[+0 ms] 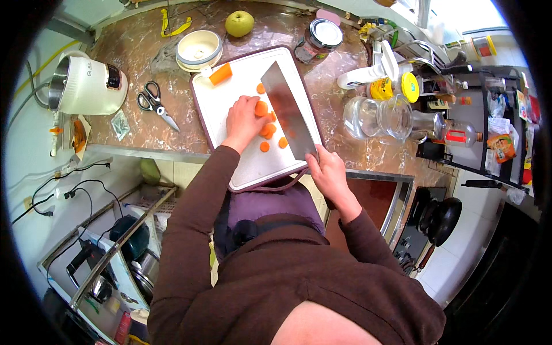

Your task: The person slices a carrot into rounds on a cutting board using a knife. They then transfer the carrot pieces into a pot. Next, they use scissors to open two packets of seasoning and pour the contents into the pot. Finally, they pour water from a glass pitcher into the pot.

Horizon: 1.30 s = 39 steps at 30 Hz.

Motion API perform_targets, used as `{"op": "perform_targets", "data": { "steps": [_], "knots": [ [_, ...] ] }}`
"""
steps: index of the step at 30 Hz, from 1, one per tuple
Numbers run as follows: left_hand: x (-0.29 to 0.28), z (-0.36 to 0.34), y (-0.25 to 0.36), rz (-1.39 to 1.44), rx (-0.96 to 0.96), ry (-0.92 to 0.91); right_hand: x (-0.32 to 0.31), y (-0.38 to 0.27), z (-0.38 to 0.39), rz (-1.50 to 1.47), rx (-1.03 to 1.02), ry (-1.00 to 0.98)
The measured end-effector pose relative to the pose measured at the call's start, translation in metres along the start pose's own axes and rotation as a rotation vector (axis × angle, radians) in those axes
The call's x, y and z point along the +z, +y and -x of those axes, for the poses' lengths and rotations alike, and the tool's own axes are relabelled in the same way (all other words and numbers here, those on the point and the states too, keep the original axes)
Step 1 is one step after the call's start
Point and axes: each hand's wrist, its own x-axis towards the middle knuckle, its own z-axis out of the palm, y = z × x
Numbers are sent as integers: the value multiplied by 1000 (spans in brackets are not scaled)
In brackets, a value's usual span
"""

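Note:
A white cutting board (pixel 218 138) with a dark rim holds several carrot slices (pixel 264 146) and a larger carrot piece (pixel 220 73) near its top left. My left hand (pixel 244 121) is on the board with its fingers curled round a carrot slice (pixel 261 108) beside the others. My right hand (pixel 328 175) grips the handle of a wide cleaver (pixel 284 109) at the board's lower right; its blade slants up across the right side of the board.
Around the board are a lidded jar (pixel 319 40), a pear (pixel 239 23), a cream container (pixel 199 49), scissors (pixel 155 103) and a cream appliance (pixel 86 86). A glass jar (pixel 376 118), bottles and a rack (pixel 500 80) stand right; pans (pixel 443 221) sit lower right.

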Motion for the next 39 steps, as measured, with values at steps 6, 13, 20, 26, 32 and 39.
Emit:
{"op": "perform_targets", "data": {
  "steps": [6, 13, 20, 26, 32, 39],
  "knots": [
    [6, 2, -13, 26, -168, 103, 10, -9, -16, -3, -91, 3],
    [10, 0, -9, 50, -301, 121, 8, -20, -29, 100, -105, -114],
    [5, -5, -9, 56, -366, 16, 9, -26, -45, 157, -45, -216],
    [13, -6, -15, 48, -329, 65, 44, -29, -57, 175, -36, -167],
    [16, -7, -19, 46, -323, 51, 50, -29, -59, 148, -40, -125],
    [6, -9, -10, -77, -307, -40, 60, -28, -83, 87, -28, -76]
  ]
}}
